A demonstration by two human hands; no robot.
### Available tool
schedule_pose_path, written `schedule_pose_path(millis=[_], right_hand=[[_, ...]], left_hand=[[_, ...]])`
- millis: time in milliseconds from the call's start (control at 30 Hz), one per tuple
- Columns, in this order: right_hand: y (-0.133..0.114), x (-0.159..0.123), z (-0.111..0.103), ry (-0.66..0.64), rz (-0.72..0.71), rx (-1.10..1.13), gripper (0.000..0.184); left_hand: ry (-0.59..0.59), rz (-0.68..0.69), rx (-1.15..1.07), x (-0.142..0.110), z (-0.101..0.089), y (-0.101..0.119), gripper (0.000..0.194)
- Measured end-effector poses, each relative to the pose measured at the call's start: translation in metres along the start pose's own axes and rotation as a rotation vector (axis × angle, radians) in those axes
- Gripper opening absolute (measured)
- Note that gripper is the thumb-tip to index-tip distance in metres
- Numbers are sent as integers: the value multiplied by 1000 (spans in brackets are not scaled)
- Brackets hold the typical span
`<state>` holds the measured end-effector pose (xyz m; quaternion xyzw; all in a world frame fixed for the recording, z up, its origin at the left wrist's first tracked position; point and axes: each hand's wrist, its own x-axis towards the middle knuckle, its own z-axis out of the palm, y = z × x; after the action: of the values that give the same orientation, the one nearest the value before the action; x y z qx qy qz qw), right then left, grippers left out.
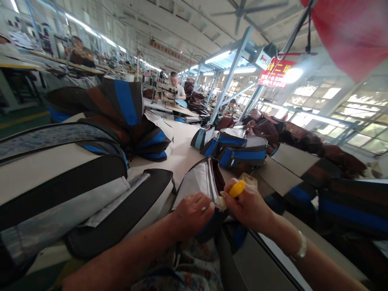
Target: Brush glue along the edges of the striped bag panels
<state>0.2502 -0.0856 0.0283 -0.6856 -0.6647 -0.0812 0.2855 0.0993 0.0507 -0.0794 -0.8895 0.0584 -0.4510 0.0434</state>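
Note:
My left hand is closed on the edge of a bag piece, a grey panel with a dark brown rim that stands up in front of me. Close beside it, my right hand is closed round a small yellow-handled tool, whose tip meets the bag's edge between the two hands. A bracelet sits on my right wrist. What the tool's tip does at the fabric is too small to make out.
Stacks of brown, blue and grey bag parts lie at the left, middle and right of the long white table. Grey-and-black panels lie at my left. A person sits at a sewing machine farther back. A red banner hangs overhead.

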Motion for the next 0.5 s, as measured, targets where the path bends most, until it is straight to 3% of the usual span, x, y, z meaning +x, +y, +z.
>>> schedule_pose_path(millis=[67,133,200,267,400,500], right_hand=[[5,-4,-5,174,139,93,14],[10,-11,-10,455,377,428,15],[11,-20,-9,580,529,777,16],[7,-30,4,517,568,1063,16],[-15,-42,50,357,531,1622,11],[-34,-40,76,347,480,1740,12]], left_hand=[[26,-23,-19,-1,-1,-7,15],[104,-93,-47,-2,-2,-17,13],[196,-187,-117,-2,-3,-26,8],[243,-288,-218,-2,-3,-34,5],[228,-504,-296,-2,-3,-37,5],[230,-596,-217,-6,-5,-33,6]])
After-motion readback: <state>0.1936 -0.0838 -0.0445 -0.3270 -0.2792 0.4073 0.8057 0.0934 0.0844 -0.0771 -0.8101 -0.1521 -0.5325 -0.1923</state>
